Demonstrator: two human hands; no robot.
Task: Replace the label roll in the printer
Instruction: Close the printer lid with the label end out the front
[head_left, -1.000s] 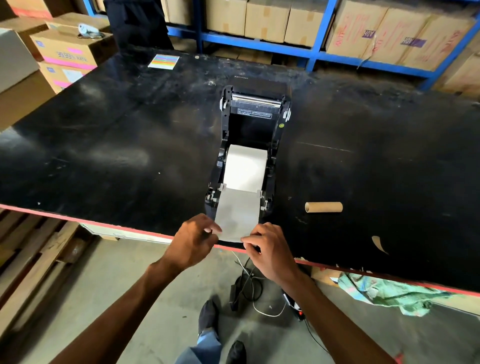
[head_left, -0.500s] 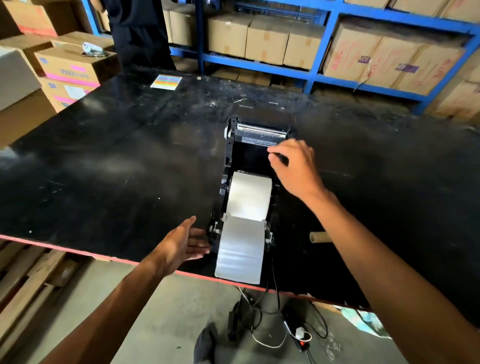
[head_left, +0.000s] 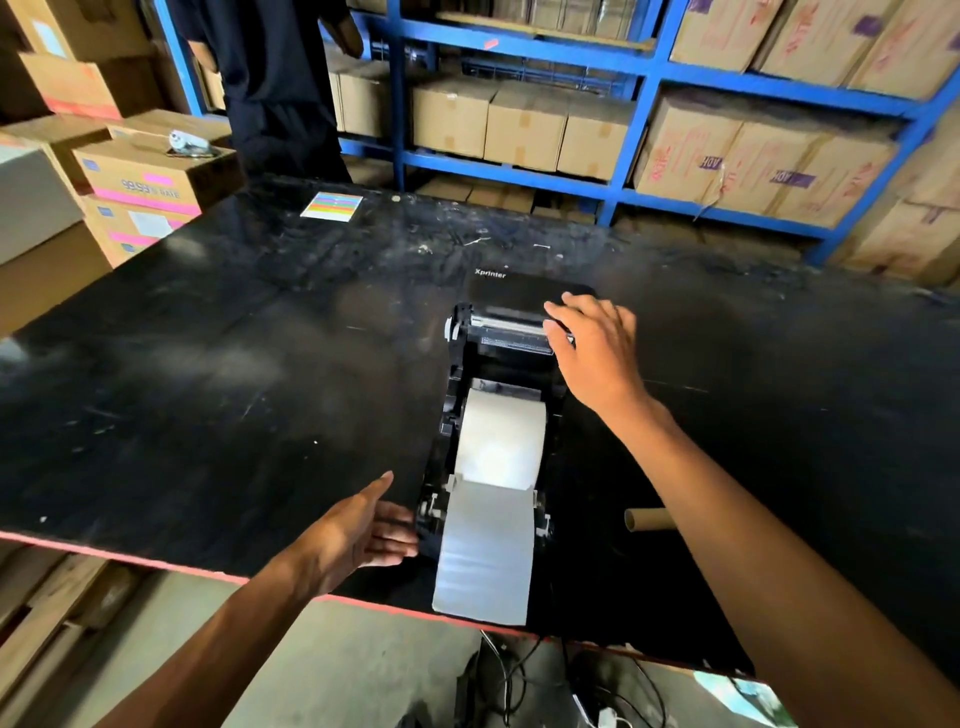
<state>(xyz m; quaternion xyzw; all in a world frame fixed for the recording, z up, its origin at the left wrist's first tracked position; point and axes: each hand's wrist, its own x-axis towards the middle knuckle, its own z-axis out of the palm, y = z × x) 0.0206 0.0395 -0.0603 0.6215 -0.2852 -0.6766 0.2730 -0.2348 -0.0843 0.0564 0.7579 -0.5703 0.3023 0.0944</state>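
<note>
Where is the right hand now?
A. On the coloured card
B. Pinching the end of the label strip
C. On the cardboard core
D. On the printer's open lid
D: the right hand rests on the far edge of the printer's open lid, away from the label strip and the core.

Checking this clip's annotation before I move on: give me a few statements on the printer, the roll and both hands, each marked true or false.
1. The printer lid is open. True.
2. The right hand rests on the raised lid's edge. True.
3. The left hand pinches the label strip. False: it lies open beside the printer's front left corner, off the strip.
4. The white label roll sits in the printer's bay. True.
5. The empty cardboard core lies left of the printer. False: it lies to its right, on the black table.
</note>
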